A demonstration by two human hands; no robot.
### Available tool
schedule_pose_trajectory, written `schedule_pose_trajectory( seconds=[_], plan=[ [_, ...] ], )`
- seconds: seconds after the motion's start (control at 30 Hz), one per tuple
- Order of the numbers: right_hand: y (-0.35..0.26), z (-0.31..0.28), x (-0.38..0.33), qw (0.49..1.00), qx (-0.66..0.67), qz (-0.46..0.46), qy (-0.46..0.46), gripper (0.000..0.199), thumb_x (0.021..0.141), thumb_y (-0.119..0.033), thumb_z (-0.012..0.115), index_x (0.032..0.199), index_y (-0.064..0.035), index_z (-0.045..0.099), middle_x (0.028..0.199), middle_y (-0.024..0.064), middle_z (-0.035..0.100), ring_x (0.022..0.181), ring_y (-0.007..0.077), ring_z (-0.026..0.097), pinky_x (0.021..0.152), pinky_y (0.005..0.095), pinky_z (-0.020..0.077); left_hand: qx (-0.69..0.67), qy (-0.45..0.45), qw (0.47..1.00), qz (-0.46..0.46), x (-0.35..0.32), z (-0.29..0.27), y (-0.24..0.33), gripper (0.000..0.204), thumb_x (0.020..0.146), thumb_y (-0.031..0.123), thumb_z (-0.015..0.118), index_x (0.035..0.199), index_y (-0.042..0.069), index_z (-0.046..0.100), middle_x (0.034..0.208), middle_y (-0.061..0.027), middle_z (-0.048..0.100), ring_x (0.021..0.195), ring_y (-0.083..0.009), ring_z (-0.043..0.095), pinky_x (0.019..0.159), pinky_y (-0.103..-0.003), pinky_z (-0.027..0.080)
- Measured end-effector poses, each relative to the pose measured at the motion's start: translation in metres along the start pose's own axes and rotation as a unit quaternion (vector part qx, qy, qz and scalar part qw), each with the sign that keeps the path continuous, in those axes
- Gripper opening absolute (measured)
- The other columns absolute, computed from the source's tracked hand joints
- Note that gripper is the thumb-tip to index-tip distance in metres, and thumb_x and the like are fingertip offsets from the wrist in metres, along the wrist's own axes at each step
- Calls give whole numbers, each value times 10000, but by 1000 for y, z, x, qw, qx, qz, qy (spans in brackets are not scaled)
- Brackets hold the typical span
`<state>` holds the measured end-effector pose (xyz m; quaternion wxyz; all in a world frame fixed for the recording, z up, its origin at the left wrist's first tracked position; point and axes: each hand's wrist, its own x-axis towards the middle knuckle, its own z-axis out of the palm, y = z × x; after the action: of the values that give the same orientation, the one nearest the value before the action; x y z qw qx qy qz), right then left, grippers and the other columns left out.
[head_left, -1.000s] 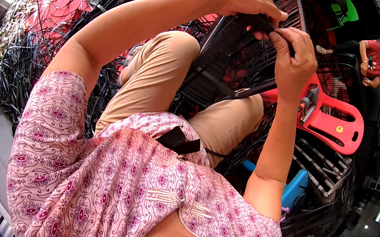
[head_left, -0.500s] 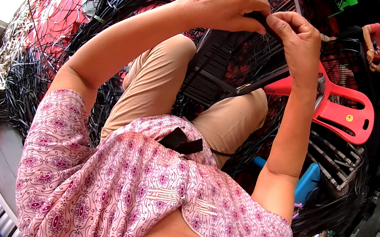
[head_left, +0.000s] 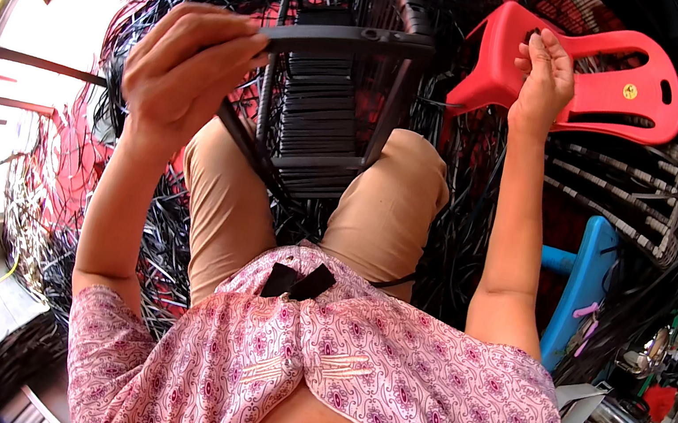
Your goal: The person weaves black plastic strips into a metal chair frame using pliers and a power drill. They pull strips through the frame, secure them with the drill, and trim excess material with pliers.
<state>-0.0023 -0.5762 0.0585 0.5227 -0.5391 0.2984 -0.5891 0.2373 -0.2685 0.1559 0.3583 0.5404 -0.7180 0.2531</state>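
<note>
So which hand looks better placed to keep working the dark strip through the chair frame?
Probably the left. The left hand already grips the dark strip at the woven chair frame. The right hand is raised off to the side, in front of the red plastic stool.

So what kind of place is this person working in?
Probably a small furniture-weaving workshop. Heaps of black and red strips cover the floor, a dark frame wound with black strips stands between the knees, and a red plastic chair sits beside it.
</note>
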Motion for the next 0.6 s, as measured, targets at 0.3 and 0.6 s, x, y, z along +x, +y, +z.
schedule_pose_trajectory(
  seconds=[0.3,0.6],
  plan=[
    [184,-145,188,698,-707,92,-70,659,787,-473,749,1182,37,614,1199,278,654,1154,402,626,974,470,495,-114,-72,984,-116,17,-2,-2,234,635,46,827,841,1,727,871,-113,682,809,-271,656,705,-353,533],
    [255,-179,243,673,-676,266,-138,514,735,-218,806,1070,145,664,1196,308,648,1183,371,627,1009,416,477,-151,-141,959,-193,42,-8,-5,162,701,95,812,825,16,743,842,-110,698,727,-199,646,631,-307,484]
  ],
)
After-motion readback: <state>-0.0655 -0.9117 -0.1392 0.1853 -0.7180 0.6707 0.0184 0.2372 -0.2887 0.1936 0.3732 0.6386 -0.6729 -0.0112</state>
